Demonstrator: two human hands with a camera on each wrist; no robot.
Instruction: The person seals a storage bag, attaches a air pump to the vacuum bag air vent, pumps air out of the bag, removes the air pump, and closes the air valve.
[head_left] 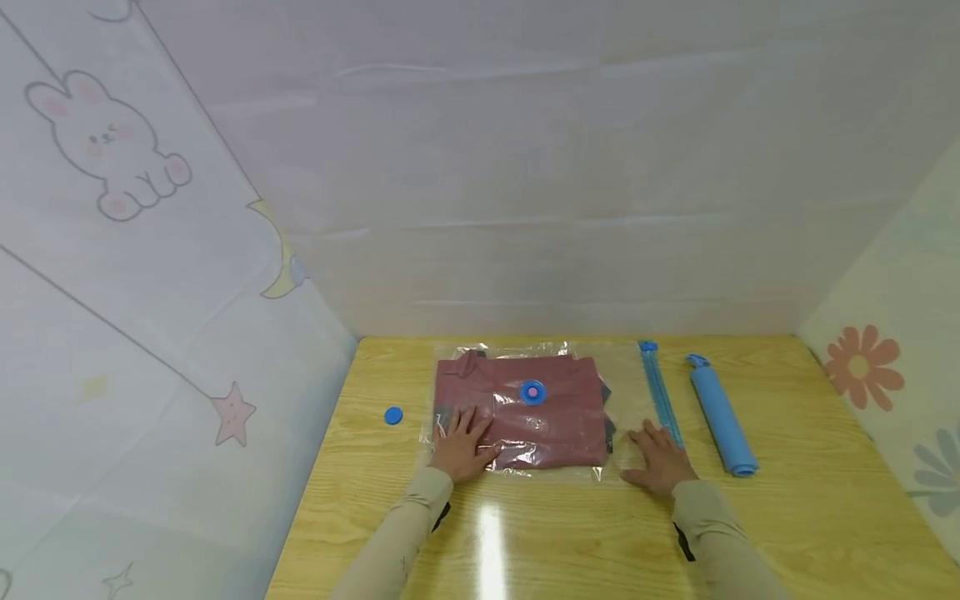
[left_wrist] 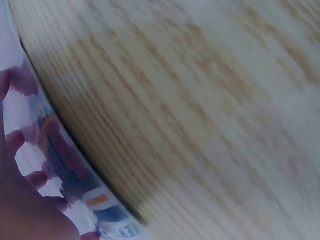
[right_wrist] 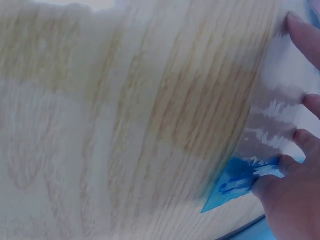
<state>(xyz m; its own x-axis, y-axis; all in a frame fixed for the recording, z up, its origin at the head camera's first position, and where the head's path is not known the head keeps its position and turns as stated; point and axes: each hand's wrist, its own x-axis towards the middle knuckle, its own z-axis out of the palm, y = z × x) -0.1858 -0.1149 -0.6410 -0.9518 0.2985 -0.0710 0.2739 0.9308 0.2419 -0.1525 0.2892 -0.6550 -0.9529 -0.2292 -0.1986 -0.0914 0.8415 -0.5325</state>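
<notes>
A clear plastic vacuum storage bag (head_left: 630, 392) lies flat on the table with folded dark-red clothing (head_left: 555, 442) inside. Its round blue valve (head_left: 533, 392) with a pink centre faces up. A blue zip strip with a slider (head_left: 648, 346) runs down the bag's right end. My left hand (head_left: 461, 450) rests with fingers spread on the bag's lower left part, over the clothing. In the left wrist view, its fingertips touch the printed bag edge (left_wrist: 75, 170). My right hand (head_left: 660, 462) rests on the lower right corner, by the blue strip (right_wrist: 232, 182).
A small blue round cap (head_left: 393, 415) lies left of the bag. To the right lies a blue cylindrical hand pump (head_left: 722, 421). The wooden table (head_left: 592, 533) meets patterned cloth walls at the back and sides.
</notes>
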